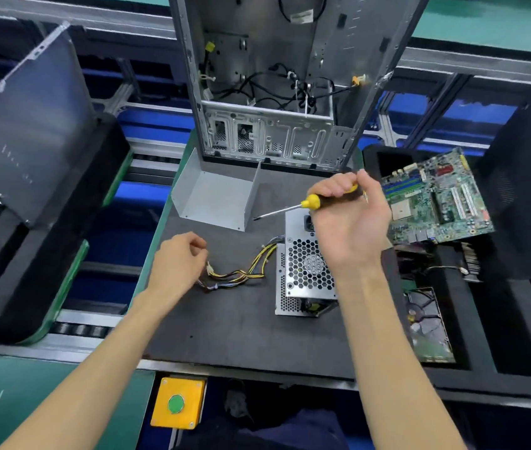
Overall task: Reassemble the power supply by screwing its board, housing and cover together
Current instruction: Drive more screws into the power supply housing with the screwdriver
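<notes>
Right hand (348,219) gripping yellow-handled screwdriver (309,203), left hand (178,264) loosely curled, perforated metal power supply (306,274)

Right hand (348,222) raised, fisted; left hand (178,266) loosely curled.

Single head-worn wide-angle view, looking forward and down, close over the black work mat (225,319)

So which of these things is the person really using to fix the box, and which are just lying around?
For the job:
- screwdriver, gripped in the right hand
- power supply with its wire bundle
- bent grey cover
- left hand, by the wire ends

Just lying about:
- green motherboard
- open computer case
- yellow button box
</notes>
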`<state>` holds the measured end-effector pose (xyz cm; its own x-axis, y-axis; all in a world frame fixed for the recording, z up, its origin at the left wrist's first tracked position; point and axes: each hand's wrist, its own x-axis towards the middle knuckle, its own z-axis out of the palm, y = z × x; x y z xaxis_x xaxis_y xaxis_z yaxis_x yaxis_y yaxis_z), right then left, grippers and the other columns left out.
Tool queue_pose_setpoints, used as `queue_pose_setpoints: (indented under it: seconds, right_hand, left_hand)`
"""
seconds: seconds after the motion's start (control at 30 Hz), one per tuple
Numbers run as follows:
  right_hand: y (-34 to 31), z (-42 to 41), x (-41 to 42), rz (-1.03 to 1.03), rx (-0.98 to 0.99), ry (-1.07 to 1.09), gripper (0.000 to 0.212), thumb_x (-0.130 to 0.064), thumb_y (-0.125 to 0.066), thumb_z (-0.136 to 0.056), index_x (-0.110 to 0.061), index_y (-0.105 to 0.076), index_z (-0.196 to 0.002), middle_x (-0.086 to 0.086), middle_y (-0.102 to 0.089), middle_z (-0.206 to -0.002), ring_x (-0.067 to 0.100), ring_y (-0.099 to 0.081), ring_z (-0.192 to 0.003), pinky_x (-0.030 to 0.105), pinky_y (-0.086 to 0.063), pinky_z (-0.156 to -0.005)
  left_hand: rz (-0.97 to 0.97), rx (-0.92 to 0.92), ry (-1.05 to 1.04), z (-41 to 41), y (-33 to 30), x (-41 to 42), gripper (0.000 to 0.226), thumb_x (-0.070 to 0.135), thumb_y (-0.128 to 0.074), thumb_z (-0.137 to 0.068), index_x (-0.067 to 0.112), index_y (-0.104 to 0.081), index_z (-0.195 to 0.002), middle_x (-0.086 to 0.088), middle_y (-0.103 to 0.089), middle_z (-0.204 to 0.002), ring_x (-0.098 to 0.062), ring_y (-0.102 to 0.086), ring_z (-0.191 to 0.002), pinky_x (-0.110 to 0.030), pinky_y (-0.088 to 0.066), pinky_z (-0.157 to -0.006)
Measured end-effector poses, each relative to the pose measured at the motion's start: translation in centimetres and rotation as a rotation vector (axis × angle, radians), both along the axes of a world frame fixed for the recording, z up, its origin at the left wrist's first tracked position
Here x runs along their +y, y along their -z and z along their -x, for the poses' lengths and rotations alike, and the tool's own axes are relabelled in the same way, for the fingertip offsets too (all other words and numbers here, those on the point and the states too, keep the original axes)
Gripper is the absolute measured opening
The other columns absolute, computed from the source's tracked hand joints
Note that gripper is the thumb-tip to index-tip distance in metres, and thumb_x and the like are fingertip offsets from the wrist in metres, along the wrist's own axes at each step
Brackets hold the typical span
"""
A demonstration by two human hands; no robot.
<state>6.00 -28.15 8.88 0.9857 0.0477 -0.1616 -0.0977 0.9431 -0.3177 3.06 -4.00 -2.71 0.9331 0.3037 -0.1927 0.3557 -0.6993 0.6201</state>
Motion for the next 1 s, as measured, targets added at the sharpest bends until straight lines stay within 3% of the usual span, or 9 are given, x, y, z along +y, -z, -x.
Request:
queue_pose_setpoints:
  seconds: [0.1,0.23,0.4,0.6,0.73,1.0]
  right_hand:
    - [2.8,-0.3,0.9,-0.045,0.081,-0.044,0.02,-0.011,-0.052,-0.091,-0.016,-0.04,-0.076,-0.002,-0.033,-0.071,0.015,-0.034,-0.06,0.026,-0.039,-0.063]
    - [4.5,-0.8,0.9,-0.052,0.113,-0.076,0.019,-0.009,-0.056,-0.087,-0.015,-0.044,-0.074,-0.003,-0.03,-0.07,0.014,-0.031,-0.059,0.027,-0.039,-0.059]
    - [4.5,-1.1,0.7,-0.082,0.123,-0.07,0.017,-0.009,-0.052,-0.091,-0.014,-0.046,-0.076,-0.003,-0.03,-0.068,0.014,-0.03,-0.057,0.026,-0.037,-0.057]
    - [4.5,-0.9,0.3,-0.067,0.131,-0.041,0.018,-0.009,-0.052,-0.091,-0.015,-0.043,-0.077,-0.003,-0.029,-0.068,0.014,-0.031,-0.057,0.026,-0.037,-0.058]
    - [4.4,-0.7,-0.3,-0.057,0.128,-0.004,0.016,-0.01,-0.054,-0.088,-0.015,-0.043,-0.079,-0.004,-0.029,-0.068,0.014,-0.032,-0.057,0.026,-0.036,-0.059]
    - [4.1,-0.2,-0.7,-0.04,0.135,0.05,0.016,-0.009,-0.054,-0.088,-0.015,-0.043,-0.079,-0.004,-0.028,-0.069,0.014,-0.031,-0.057,0.025,-0.035,-0.06]
  left_hand:
    - [-0.061,0.044,0.036,-0.3,1.7,0.4,0.007,0.02,-0.068,-0.084,0.026,-0.07,-0.087,0.011,-0.069,-0.075,-0.019,-0.068,-0.082,-0.034,-0.055,-0.078]
    - [-0.128,0.05,0.032,-0.6,2.8,-0.3,0.013,0.026,-0.07,-0.084,0.028,-0.063,-0.074,0.014,-0.064,-0.068,-0.018,-0.064,-0.077,-0.03,-0.048,-0.067]
    - [-0.19,0.07,0.054,-1.2,2.9,-0.4,0.021,0.016,-0.068,-0.083,0.024,-0.06,-0.066,0.015,-0.059,-0.058,-0.015,-0.057,-0.067,-0.029,-0.041,-0.062]
    - [-0.32,0.083,0.218,-1.7,2.9,-0.4,0.016,0.013,-0.065,-0.088,0.006,-0.066,-0.074,-0.006,-0.067,-0.07,-0.03,-0.06,-0.082,-0.036,-0.047,-0.067]
    - [-0.287,0.171,0.214,-1.9,2.7,0.0,0.016,0.023,-0.072,-0.086,0.012,-0.063,-0.078,-0.007,-0.068,-0.072,-0.031,-0.065,-0.076,-0.035,-0.052,-0.069]
    - [-0.278,0.241,0.218,-2.4,2.3,0.1,0.006,0.009,-0.068,-0.08,0.014,-0.065,-0.08,-0.004,-0.065,-0.072,-0.029,-0.065,-0.072,-0.029,-0.048,-0.062]
